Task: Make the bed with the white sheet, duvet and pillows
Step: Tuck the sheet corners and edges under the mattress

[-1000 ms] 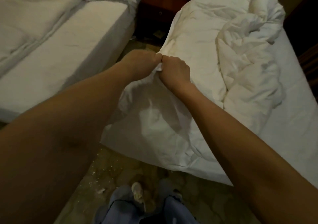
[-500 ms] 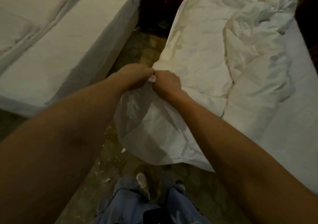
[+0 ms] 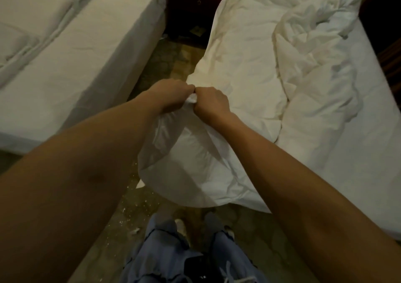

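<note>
Both fists meet knuckle to knuckle — left hand and right hand pinching one bunched duvet corner off the bed edge. Step: finding corners; next, likely spreading them apart.

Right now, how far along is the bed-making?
Done: little shows. The right bed's mattress looks covered in white.
In hand: left hand and right hand both pinch one bunched corner of the white duvet cover, which hangs off the bed's near corner.
Left: the duvet lies crumpled on the mattress, not spread. No pillows in view on that bed.
</note>
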### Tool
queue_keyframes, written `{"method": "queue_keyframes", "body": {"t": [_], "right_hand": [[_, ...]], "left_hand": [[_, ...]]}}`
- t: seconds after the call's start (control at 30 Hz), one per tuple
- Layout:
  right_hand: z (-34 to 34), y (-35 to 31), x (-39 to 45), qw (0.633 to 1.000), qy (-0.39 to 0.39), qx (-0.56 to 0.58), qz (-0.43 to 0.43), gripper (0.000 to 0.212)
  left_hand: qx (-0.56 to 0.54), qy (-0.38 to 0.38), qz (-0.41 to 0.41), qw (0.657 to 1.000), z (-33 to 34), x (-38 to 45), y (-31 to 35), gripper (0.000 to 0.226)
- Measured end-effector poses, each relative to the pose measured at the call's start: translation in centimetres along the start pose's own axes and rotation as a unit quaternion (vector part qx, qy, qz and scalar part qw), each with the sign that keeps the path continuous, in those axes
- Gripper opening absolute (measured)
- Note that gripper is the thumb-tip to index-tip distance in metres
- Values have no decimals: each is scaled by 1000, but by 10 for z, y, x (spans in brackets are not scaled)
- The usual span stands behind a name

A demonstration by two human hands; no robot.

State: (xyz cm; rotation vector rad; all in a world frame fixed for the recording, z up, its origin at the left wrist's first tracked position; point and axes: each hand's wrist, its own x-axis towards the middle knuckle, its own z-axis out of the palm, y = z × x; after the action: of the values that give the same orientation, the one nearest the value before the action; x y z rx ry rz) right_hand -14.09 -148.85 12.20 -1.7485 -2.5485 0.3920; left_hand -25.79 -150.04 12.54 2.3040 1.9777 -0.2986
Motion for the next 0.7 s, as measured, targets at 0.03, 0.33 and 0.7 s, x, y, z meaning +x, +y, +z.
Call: {"method": "queue_keyframes", "body": {"t": [0.03, 0.33, 0.7], "right_hand": [[2, -1, -1, 1000, -3, 4, -7, 33], [16, -14, 7, 999, 16, 2, -37, 32], [97, 77, -59, 913, -368, -161, -75, 66]], "left_hand": [[-11, -4, -5, 1000, 2, -3, -1, 35], [-67, 6, -21, 998, 16, -15, -15, 38], [-92, -330, -24, 939, 99, -34, 25, 35]]}}
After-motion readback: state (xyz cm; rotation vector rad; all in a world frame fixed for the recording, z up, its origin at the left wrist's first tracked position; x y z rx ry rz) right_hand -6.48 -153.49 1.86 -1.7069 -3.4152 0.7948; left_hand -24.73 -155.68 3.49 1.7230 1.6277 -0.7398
